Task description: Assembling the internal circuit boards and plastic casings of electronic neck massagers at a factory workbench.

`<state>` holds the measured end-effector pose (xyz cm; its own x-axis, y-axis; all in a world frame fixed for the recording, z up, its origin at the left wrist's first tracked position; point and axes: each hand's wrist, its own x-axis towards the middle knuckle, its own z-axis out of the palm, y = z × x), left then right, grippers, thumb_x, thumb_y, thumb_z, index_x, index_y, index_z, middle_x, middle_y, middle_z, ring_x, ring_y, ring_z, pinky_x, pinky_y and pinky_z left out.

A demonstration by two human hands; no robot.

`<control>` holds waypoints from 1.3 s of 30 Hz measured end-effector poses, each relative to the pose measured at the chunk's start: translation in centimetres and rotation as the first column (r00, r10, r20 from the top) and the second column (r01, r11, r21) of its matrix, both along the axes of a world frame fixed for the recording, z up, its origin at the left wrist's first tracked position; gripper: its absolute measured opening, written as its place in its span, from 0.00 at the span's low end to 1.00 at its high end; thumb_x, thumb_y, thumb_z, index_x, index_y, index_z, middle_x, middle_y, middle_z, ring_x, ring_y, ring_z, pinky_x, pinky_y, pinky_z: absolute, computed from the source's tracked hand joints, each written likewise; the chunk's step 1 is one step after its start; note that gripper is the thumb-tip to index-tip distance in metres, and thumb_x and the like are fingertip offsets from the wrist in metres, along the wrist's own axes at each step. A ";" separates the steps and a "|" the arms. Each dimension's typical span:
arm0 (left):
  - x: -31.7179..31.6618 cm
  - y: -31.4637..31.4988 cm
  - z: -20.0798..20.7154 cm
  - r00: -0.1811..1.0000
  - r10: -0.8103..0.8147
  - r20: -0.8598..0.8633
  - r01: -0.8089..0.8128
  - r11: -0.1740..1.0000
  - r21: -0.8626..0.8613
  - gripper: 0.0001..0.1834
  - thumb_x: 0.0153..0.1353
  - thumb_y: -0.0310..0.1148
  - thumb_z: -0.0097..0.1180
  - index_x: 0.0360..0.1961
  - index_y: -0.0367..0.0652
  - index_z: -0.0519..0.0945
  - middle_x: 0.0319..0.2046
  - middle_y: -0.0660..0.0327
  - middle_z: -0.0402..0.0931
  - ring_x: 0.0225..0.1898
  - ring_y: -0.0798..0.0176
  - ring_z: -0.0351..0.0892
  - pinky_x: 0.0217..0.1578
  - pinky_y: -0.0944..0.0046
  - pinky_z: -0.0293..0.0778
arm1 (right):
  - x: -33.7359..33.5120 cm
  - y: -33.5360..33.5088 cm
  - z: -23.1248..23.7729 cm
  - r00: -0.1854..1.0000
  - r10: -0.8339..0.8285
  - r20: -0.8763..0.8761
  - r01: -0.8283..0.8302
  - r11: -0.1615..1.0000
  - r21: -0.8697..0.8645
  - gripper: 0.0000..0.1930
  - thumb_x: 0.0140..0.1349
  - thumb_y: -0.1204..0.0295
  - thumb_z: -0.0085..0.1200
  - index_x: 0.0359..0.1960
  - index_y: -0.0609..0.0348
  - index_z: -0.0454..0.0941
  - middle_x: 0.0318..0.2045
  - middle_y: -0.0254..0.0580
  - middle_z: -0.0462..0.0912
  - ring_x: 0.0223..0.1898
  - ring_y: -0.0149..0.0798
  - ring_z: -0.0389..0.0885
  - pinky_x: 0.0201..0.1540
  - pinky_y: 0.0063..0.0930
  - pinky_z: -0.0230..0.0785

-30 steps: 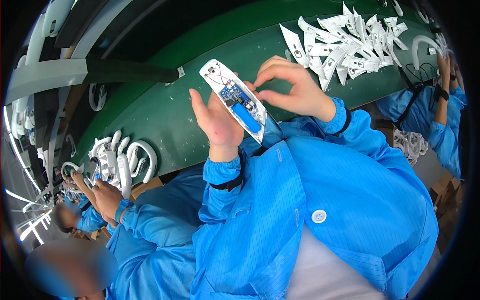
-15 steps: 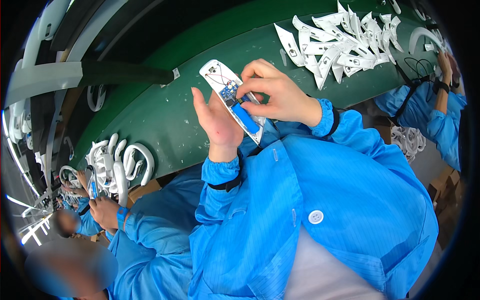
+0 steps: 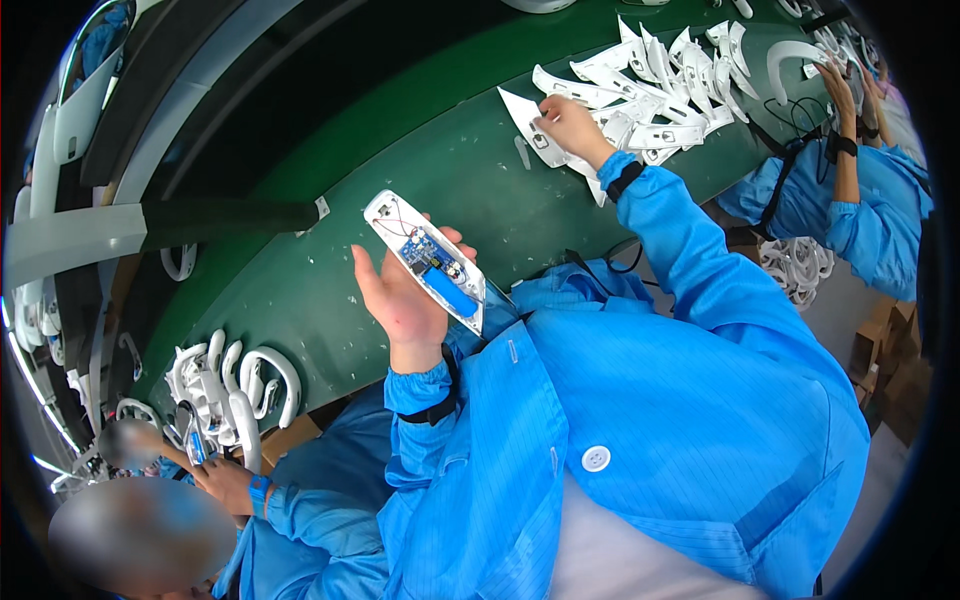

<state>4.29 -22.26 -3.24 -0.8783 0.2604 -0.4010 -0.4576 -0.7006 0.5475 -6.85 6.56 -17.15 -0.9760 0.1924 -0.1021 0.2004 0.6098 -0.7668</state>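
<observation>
My left hand (image 3: 408,310) supports a long white plastic housing (image 3: 381,207) across its palm and fingers, thumb held out to the side. The housing's open face shows a blue circuit board (image 3: 427,255), thin red and black wires, and a blue cylindrical battery (image 3: 450,292). Farther off to the right, my right hand (image 3: 574,128) has its fingers closed on a curved white plastic cover (image 3: 528,112) at the left edge of a heap of similar covers (image 3: 655,100). Its fingertips are partly hidden.
The green table (image 3: 330,265) runs across in front of me. White curved parts (image 3: 215,385) are piled at the left, beside a co-worker's hand (image 3: 228,482). At the far right, another co-worker's hand (image 3: 840,95) touches a white curved part (image 3: 788,58). A dark bar (image 3: 240,222) juts in from the left.
My right hand has left the circuit board and moved up and right to the covers. My left hand still holds the housing, now slightly lower and further left in the picture.
</observation>
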 end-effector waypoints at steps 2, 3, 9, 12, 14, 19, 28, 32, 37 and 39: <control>-0.1 0.1 -0.2 1.000 0.026 0.013 -0.026 1.000 0.004 0.42 0.57 0.67 0.26 0.48 0.34 0.66 0.35 0.46 0.74 0.34 0.48 0.77 0.33 0.54 0.74 | 0.8 -2.1 1.1 0.953 0.143 0.268 -0.229 0.919 0.321 0.20 0.47 0.66 0.59 0.42 0.60 0.74 0.36 0.49 0.78 0.43 0.48 0.75 0.42 0.40 0.70; -0.1 0.0 -0.1 0.999 0.031 0.014 -0.031 1.000 -0.002 0.42 0.57 0.67 0.26 0.48 0.34 0.66 0.35 0.46 0.74 0.34 0.48 0.77 0.33 0.54 0.74 | 1.7 -3.3 1.1 0.947 0.212 0.243 -0.303 0.841 0.448 0.21 0.46 0.67 0.59 0.44 0.58 0.73 0.40 0.49 0.77 0.49 0.52 0.71 0.44 0.45 0.68; -0.3 0.2 0.0 1.000 -0.003 -0.014 0.004 0.999 0.041 0.40 0.57 0.66 0.27 0.47 0.36 0.67 0.35 0.46 0.74 0.34 0.49 0.78 0.32 0.56 0.75 | 2.9 -1.8 -2.5 0.941 0.329 0.086 -0.306 0.711 0.633 0.15 0.45 0.77 0.51 0.39 0.54 0.74 0.34 0.46 0.79 0.42 0.49 0.75 0.41 0.43 0.68; -0.2 -0.2 -0.4 0.999 -0.014 -0.039 0.016 0.999 0.047 0.40 0.57 0.66 0.30 0.48 0.35 0.66 0.37 0.46 0.73 0.36 0.47 0.75 0.35 0.51 0.73 | 2.1 -1.3 0.6 0.948 0.312 -0.060 -0.248 0.845 0.473 0.13 0.47 0.77 0.49 0.37 0.56 0.75 0.29 0.47 0.80 0.34 0.51 0.78 0.38 0.41 0.69; -0.1 -0.2 -0.4 1.000 -0.003 -0.028 0.004 1.000 0.022 0.40 0.57 0.66 0.30 0.48 0.35 0.66 0.37 0.46 0.73 0.36 0.47 0.76 0.35 0.51 0.73 | 2.0 -1.2 2.4 0.947 0.254 -0.199 -0.204 0.949 0.241 0.12 0.48 0.76 0.47 0.37 0.56 0.74 0.26 0.47 0.79 0.32 0.52 0.77 0.36 0.41 0.68; -0.2 -0.1 -0.4 1.000 -0.010 -0.028 0.011 0.999 0.036 0.40 0.57 0.66 0.29 0.48 0.35 0.66 0.37 0.46 0.73 0.36 0.47 0.76 0.35 0.51 0.74 | 0.6 -0.5 9.3 0.939 0.191 -0.286 -0.202 0.979 -0.010 0.08 0.53 0.71 0.46 0.31 0.60 0.75 0.17 0.37 0.73 0.19 0.33 0.71 0.23 0.26 0.61; -1.0 1.0 0.1 0.991 -0.133 -0.036 0.135 0.987 0.089 0.42 0.58 0.66 0.24 0.51 0.34 0.64 0.42 0.46 0.73 0.40 0.49 0.76 0.41 0.53 0.73 | -2.7 -7.1 19.8 0.251 0.957 -0.146 -0.964 0.234 -0.123 0.17 0.52 0.70 0.51 0.09 0.61 0.63 0.08 0.33 0.61 0.12 0.29 0.56 0.17 0.30 0.47; -1.4 1.5 0.5 0.983 -0.175 0.057 0.172 0.983 0.063 0.44 0.59 0.65 0.22 0.57 0.32 0.58 0.45 0.44 0.71 0.44 0.46 0.74 0.44 0.49 0.71 | 0.4 -13.7 22.2 0.075 0.994 0.083 -0.993 0.067 0.099 0.11 0.39 0.72 0.48 0.07 0.63 0.64 0.07 0.40 0.58 0.16 0.40 0.61 0.19 0.36 0.52; -1.1 3.0 2.8 0.990 -0.139 0.020 0.138 0.990 0.023 0.47 0.55 0.70 0.19 0.56 0.37 0.61 0.37 0.46 0.75 0.34 0.47 0.78 0.32 0.51 0.77 | 2.0 -14.4 18.3 0.131 0.939 -0.317 -0.881 0.257 0.398 0.07 0.42 0.70 0.50 0.16 0.61 0.72 0.20 0.42 0.69 0.27 0.43 0.69 0.30 0.36 0.63; -0.8 3.4 2.6 0.994 -0.100 0.047 0.100 0.995 0.012 0.47 0.55 0.70 0.18 0.54 0.37 0.62 0.38 0.46 0.75 0.34 0.48 0.78 0.32 0.52 0.77 | 2.7 -13.8 18.5 0.159 0.877 -0.453 -0.776 0.395 0.493 0.09 0.46 0.69 0.53 0.30 0.57 0.73 0.34 0.41 0.71 0.38 0.43 0.69 0.43 0.35 0.64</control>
<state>3.48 -18.90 -0.62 -0.8276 0.3499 -0.4389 -0.5511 -0.6549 0.5171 -4.15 -7.24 1.32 -0.3671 -0.8082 0.4606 -0.9094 0.2077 -0.3603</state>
